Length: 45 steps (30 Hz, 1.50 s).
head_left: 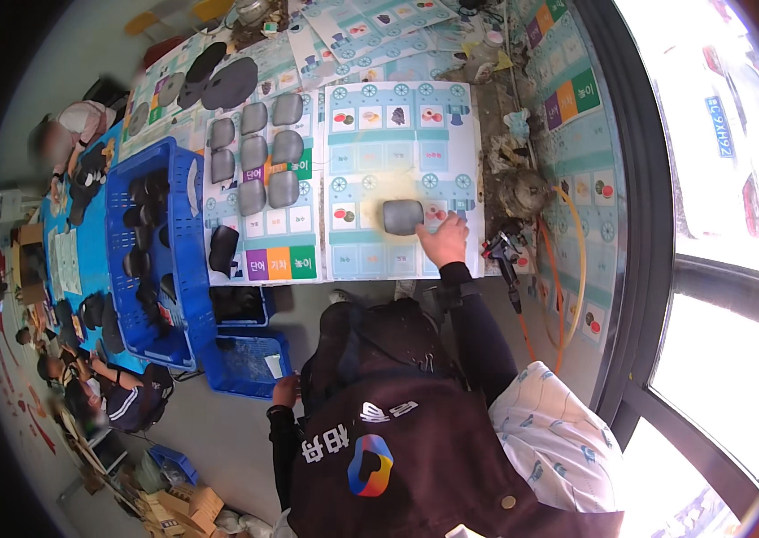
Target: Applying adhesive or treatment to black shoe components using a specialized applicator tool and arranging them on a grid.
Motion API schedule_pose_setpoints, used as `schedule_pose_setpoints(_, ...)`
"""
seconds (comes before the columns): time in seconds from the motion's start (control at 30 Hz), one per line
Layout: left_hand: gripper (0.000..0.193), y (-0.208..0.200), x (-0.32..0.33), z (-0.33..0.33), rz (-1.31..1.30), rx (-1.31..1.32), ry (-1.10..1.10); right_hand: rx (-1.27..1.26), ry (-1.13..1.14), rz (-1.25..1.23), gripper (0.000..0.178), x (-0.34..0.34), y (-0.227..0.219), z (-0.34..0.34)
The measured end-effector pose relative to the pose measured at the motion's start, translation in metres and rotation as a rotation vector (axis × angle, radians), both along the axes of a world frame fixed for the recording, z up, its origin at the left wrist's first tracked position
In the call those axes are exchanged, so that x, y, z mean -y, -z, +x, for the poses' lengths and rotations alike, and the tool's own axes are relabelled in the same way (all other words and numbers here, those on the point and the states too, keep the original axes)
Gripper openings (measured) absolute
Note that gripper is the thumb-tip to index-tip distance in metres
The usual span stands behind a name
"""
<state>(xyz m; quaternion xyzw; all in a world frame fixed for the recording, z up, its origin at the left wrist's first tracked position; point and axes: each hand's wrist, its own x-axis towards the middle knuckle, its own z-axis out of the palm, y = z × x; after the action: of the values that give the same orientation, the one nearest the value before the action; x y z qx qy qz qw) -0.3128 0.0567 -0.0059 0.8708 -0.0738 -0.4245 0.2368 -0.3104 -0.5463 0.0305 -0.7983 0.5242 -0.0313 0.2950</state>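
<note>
A grey rounded-square pad (404, 218) lies on the printed sheet in front of me, over a yellowish stain. My right hand (445, 240) rests at its lower right corner, thumb at the pad's edge and the other fingers spread out on the sheet. Low beside my lap is my left hand (286, 391), near the right edge of a small blue crate (245, 384); its fingers are too small to make out. To the left, several similar grey pads (254, 152) sit in rows on the table. A darker black piece (223, 248) stands near the front edge.
A large blue crate (189, 296) with black pieces stands left. A spray gun (503, 255) with an orange hose (527, 336) hangs right of the table. Flat dark pieces (230, 84) lie at the back left. Other people (83, 125) work at a blue table (74, 255).
</note>
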Motion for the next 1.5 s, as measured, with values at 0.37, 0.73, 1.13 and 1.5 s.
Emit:
schedule_pose_setpoints(0.37, 0.03, 0.003, -0.02, -0.029, -0.106, -0.002, -0.066, -0.257, -0.041, -0.016, 0.118, -0.048, -0.023, 0.07)
schedule_pose_setpoints(0.73, 0.024, -0.004, 0.038, 0.154, -0.279, 0.01, -0.677, -0.4, 0.034, -0.149, 0.123, -0.072, -0.003, 0.106)
schedule_pose_setpoints(1.13, 0.06, -0.063, 0.14, 0.32, 0.132, 0.817, 0.008, -0.448, 0.181, -0.361, 0.126, -0.105, -0.015, 0.132)
schedule_pose_setpoints(1.5, 0.014, -0.019, 0.122, 0.357, -0.057, 0.918, 0.101, -0.027, 0.164, -0.641, 0.118, -0.146, -0.062, 0.12)
